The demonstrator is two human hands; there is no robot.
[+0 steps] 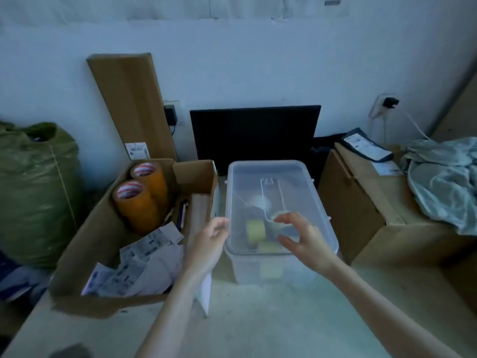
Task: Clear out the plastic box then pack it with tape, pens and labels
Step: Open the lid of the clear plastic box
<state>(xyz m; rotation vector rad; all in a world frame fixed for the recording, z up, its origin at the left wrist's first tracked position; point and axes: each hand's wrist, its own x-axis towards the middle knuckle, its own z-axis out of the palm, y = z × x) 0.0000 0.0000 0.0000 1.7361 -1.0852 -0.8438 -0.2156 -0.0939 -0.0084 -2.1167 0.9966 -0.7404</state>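
A cardboard box [108, 241] on the left holds two orange tape rolls [139, 200], pens [182, 213] and labels [134, 264]. Just right of it, the left hand [210, 241] reaches the plastic box [278, 215], fingers loosely curled, gripping nothing. The right hand [302, 239] hovers over its lid [271, 177], fingers spread.

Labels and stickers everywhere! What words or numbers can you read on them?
None can be read.
Labels in the cardboard box: print too blurred.
Sticker on the leaning cardboard: too small.
Label on the dark parcel: blurred.
Tape rolls' red-and-white ends: pattern only, no letters clear.
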